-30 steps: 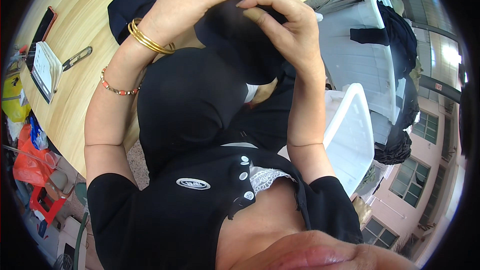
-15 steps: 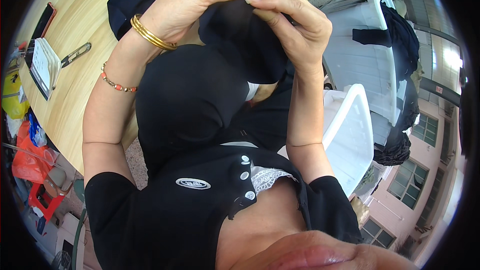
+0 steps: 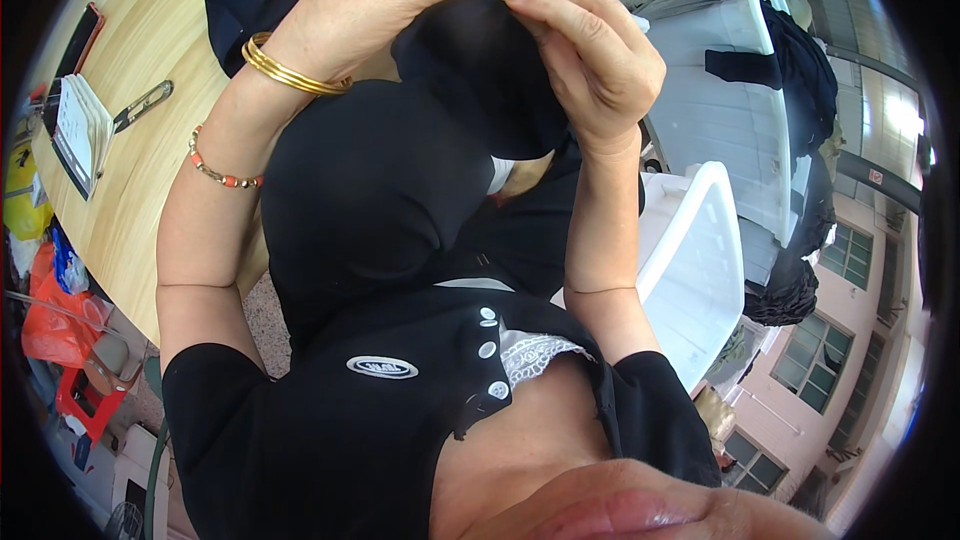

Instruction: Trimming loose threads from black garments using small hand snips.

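Dk cloth [image 3: 475, 60] is held up by bench's [image 3: 170, 30] near edge. L hand [image 3: 370, 5] pinches its upper edge, thumb vs fingers; R hand [image 3: 605, 60] pinches just beside. Vs 0.5 s ago, R thumb's gone behind cloth. Notebook [image 3: 85, 130] sits nr bench's L edge.

Wears black short-sleeved top [image 3: 330, 440]; white-rimmed oval badge [image 3: 382, 367], seven o'clock; pale round buttons [image 3: 487, 350], six; white lace [image 3: 535, 358], five; gold bangles [image 3: 285, 74], ten; coral-beaded bracelet [image 3: 230, 181], between nine and ten
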Demonstrator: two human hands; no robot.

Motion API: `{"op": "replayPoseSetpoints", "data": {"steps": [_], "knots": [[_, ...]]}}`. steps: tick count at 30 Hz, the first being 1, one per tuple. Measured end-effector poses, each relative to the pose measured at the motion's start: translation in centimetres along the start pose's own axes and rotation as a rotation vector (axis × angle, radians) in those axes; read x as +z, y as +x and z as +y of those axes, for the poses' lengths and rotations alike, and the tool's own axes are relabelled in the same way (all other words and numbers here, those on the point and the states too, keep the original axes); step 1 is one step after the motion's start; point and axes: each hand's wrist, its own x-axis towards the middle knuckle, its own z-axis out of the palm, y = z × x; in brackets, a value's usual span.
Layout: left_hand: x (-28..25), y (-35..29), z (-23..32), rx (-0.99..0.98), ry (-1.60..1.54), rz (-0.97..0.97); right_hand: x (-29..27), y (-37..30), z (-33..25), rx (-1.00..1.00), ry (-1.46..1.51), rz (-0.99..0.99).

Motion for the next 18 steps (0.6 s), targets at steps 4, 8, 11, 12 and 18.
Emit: {"op": "replayPoseSetpoints", "data": {"steps": [4, 8, 11, 12, 18], "knots": [[-0.2, -0.1, 0.0, -0.318, 0.184, 0.154, 0.3, 0.1, -0.1, 0.056, 0.051, 0.011], [1.7, 1.2, 3.1, -0.707, 0.294, 0.274, 0.0, 0.0, 0.3, 0.08, 0.0, 0.046], [2.1, 1.3, 3.8, -0.697, 0.367, 0.234, 0.1, -0.1, 0.3, 0.171, 0.033, 0.053], [2.2, 1.6, 3.9, -0.687, 0.41, 0.224, 0.1, 0.0, 0.3, 0.18, 0.048, 0.046], [-0.4, -0.3, -0.7, 0.119, 0.235, 0.067, 1.1, 0.2, -0.3, 0.281, 0.143, 0.085]]}}
